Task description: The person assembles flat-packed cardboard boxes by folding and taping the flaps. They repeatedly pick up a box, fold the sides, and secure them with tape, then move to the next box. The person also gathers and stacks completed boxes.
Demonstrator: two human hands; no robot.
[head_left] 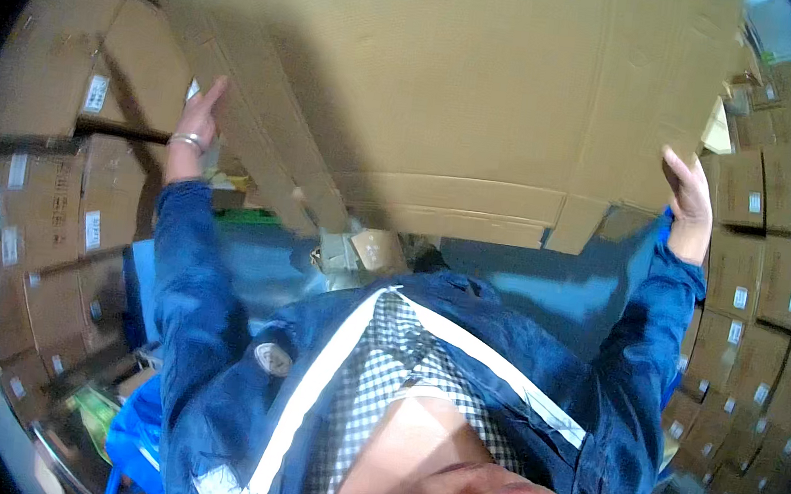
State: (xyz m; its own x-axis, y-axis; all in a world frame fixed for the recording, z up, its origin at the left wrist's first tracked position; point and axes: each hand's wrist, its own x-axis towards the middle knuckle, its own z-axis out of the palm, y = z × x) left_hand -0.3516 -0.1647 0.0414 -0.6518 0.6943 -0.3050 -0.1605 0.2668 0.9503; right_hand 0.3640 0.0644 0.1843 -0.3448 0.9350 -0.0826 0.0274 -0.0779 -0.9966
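Observation:
A large sheet of brown cardboard, creased and with flaps along its near edge, spans the space in front of me. It looks like a flattened carton. My left hand grips its left edge, thumb on the near face and the other fingers hidden behind. At the opposite edge my right hand holds on the same way, its thumb showing and its fingers mostly out of sight. Both arms, in dark blue sleeves, are stretched out wide. A shadow falls across the left part of the sheet.
Stacked brown cartons with white labels rise close on my left. More labelled cartons are piled on the right. Below the sheet lies a grey-blue floor. A blue plastic stool or chair stands at the lower left.

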